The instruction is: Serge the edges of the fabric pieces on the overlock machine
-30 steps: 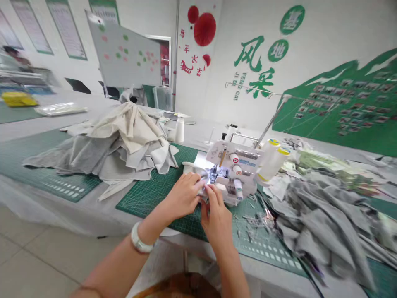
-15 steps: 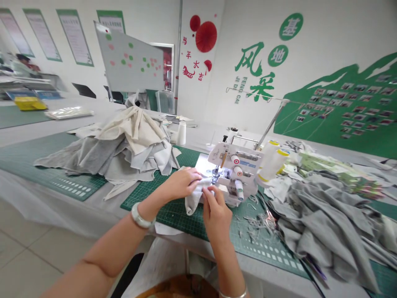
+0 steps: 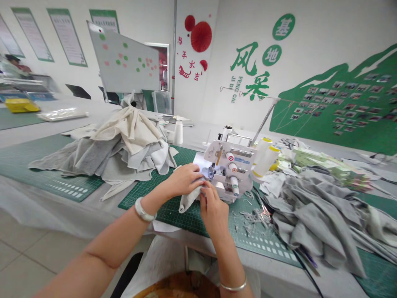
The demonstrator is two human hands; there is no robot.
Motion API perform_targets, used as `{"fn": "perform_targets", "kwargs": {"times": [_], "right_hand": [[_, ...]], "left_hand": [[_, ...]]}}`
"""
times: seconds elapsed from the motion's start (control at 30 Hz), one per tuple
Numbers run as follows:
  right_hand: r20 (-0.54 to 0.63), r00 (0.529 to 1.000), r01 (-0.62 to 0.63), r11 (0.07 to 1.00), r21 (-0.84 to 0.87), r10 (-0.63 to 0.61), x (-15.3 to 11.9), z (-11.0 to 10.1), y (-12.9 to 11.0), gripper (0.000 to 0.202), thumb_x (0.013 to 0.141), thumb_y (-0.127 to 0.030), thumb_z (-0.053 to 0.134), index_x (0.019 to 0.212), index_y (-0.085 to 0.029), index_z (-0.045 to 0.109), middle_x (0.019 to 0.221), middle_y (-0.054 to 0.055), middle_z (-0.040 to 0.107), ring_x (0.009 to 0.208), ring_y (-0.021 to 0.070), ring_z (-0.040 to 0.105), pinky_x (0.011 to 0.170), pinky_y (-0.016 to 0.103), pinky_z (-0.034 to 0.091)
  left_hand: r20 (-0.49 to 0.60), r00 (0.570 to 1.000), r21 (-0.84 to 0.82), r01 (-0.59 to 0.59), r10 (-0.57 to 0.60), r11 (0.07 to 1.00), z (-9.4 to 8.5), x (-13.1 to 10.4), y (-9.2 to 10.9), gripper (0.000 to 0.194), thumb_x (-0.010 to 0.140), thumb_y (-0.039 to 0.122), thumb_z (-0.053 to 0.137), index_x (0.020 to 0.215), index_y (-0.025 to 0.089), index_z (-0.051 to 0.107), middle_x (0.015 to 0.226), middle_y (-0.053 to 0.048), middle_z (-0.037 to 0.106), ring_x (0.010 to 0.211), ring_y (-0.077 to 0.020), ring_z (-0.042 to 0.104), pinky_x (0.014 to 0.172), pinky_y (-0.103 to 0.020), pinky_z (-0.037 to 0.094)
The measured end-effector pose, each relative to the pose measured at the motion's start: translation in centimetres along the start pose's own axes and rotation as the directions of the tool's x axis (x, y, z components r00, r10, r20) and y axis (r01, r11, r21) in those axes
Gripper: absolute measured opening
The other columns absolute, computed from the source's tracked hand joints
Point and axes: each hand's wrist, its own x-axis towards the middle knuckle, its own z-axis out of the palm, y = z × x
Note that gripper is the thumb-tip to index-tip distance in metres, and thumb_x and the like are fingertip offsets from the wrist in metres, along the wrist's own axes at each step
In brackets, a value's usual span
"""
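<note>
Just left of a boxy white overlock machine point(image 3: 244, 169), the left hand point(image 3: 182, 180) lies bent over a small pale-grey cloth piece point(image 3: 187, 199); whether it grips underneath, I cannot tell. At the cloth's right side, the right hand point(image 3: 214, 209) pinches it between thumb and fingertips. It looks light, soft and limp, probably best taken flat by its edges. Left to right: one cream-and-grey fabric heap point(image 3: 127, 128), one upright white thread cone point(image 3: 178, 133), four white dials point(image 3: 230, 157), two yellow-rimmed white cones point(image 3: 266, 162), one rumpled grey fabric heap point(image 3: 310, 207).
</note>
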Motion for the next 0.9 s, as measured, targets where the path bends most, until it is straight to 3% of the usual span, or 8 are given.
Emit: {"fn": "perform_targets", "kwargs": {"times": [0.13,0.27,0.3,0.43,0.53,0.73,0.83,0.9], "right_hand": [[0.009,1.0,-0.025,1.0,-0.012,0.025,-0.2,-0.5,0.0,0.016,0.096,-0.019,0.044,0.092,-0.018,0.06,0.117,0.006,0.068,0.081,0.0145,0.07,0.049,0.019,0.042],[0.027,0.998,-0.054,0.999,-0.008,0.054,-0.3,-0.7,0.0,0.018,0.093,-0.015,0.046,0.104,-0.018,0.061,0.115,0.006,0.068,0.078,0.0138,0.069,0.052,0.02,0.046],[0.032,0.998,-0.053,0.998,-0.016,0.053,-0.3,-0.6,0.0,0.023,0.093,-0.015,0.046,0.111,-0.018,0.061,0.115,0.006,0.067,0.079,0.0142,0.069,0.053,0.02,0.046],[0.035,0.998,-0.051,0.998,-0.038,0.053,-0.4,-0.1,0.0,0.033,0.091,-0.013,0.047,0.12,-0.02,0.061,0.115,0.007,0.066,0.079,0.0156,0.069,0.054,0.021,0.049],[0.037,0.996,-0.085,0.996,-0.013,0.086,-0.5,0.1,0.1,0.031,0.09,-0.013,0.047,0.115,-0.019,0.064,0.118,0.008,0.064,0.078,0.0151,0.069,0.057,0.022,0.051],[0.035,0.988,-0.149,0.989,0.02,0.148,-0.5,0.1,0.3,0.03,0.09,-0.015,0.047,0.115,-0.02,0.063,0.128,0.009,0.061,0.09,0.0174,0.068,0.063,0.024,0.055],[0.031,0.989,-0.147,0.989,0.033,0.146,-0.5,0.0,0.4,0.03,0.089,-0.014,0.047,0.113,-0.02,0.063,0.128,0.008,0.062,0.096,0.018,0.068,0.065,0.024,0.056],[0.033,0.989,-0.145,0.988,0.045,0.144,-0.5,0.1,0.5,0.033,0.087,-0.011,0.046,0.114,-0.02,0.063,0.129,0.007,0.062,0.098,0.0178,0.068,0.067,0.023,0.056]], "left_hand": [[-0.18,0.982,-0.191,0.02,-0.056,0.981,0.6,-1.8,-0.7,0.022,0.088,0.022,0.053,0.104,0.017,0.067,0.107,-0.009,0.06,0.104,-0.0217,0.056,0.094,-0.035,0.045],[-0.417,0.806,-0.41,0.246,-0.42,0.879,2.6,-5.9,-0.5,0.03,0.074,0.003,0.04,0.089,0.018,0.061,0.092,-0.005,0.06,0.091,-0.0179,0.058,0.087,-0.032,0.048],[-0.38,0.801,-0.44,0.283,-0.462,0.852,3.2,-6.9,-0.2,0.03,0.071,0.002,0.04,0.087,0.018,0.059,0.089,-0.004,0.06,0.088,-0.0176,0.058,0.084,-0.031,0.049],[-0.084,0.933,-0.482,0.27,-0.35,0.834,5.3,-9.1,1.2,0.038,0.069,0.009,0.054,0.106,0.018,0.058,0.116,-0.009,0.061,0.109,-0.0234,0.056,0.095,-0.036,0.046],[-0.107,0.901,-0.534,0.304,-0.42,0.789,5.4,-8.7,1.1,0.018,0.078,0.015,0.053,0.094,0.017,0.06,0.112,-0.009,0.063,0.106,-0.0229,0.058,0.095,-0.036,0.046],[-0.243,0.784,-0.545,0.377,-0.571,0.749,0.1,-9.1,-0.7,0.006,0.084,0.025,0.049,0.082,0.019,0.05,0.072,0.003,0.054,0.067,-0.0123,0.054,0.062,-0.021,0.044],[-0.275,0.852,-0.276,0.373,-0.445,0.886,-4.4,-10.9,0.6,0.006,0.082,0.021,0.049,0.077,0.019,0.052,0.069,0.004,0.052,0.065,-0.0118,0.051,0.062,-0.022,0.038],[-0.133,0.935,-0.115,0.314,-0.328,0.942,-6.8,-12.1,2.1,0.01,0.082,0.016,0.047,0.075,0.019,0.054,0.068,0.003,0.053,0.063,-0.0117,0.05,0.061,-0.023,0.035]]}}
